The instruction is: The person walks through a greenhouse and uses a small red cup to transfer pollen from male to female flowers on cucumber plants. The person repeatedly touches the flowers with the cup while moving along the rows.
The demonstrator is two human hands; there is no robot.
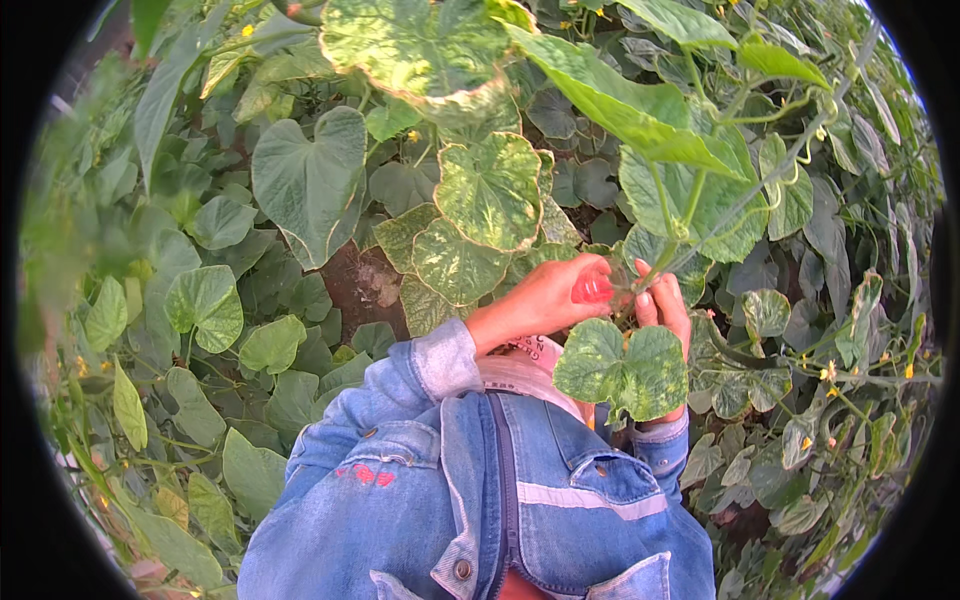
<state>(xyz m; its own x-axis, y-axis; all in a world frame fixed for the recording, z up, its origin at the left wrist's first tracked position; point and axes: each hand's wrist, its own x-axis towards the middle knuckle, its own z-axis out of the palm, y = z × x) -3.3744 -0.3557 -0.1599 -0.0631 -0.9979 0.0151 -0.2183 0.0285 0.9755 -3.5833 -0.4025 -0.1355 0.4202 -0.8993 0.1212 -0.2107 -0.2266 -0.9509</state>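
Note:
In front of my chest, my left hand (551, 292) is closed around a small red object (592, 288), mostly hidden by the fingers. Just to the right, my right hand (667, 304) pinches a green cucumber vine stem (660, 262) between thumb and fingers. A thin grey string (739, 211) slants down from the upper right to that same spot. The two hands nearly meet at the stem. One mottled leaf (622, 367) hangs in front of my right wrist and covers part of it.
Large cucumber leaves (309, 180) crowd in on every side, several with yellowed, dry edges. A curved green fruit (731, 349) and small yellow flowers (828, 371) hang at the right. Brown soil (364, 289) shows between leaves. A whitish printed bag or cloth (517, 371) lies against my waist.

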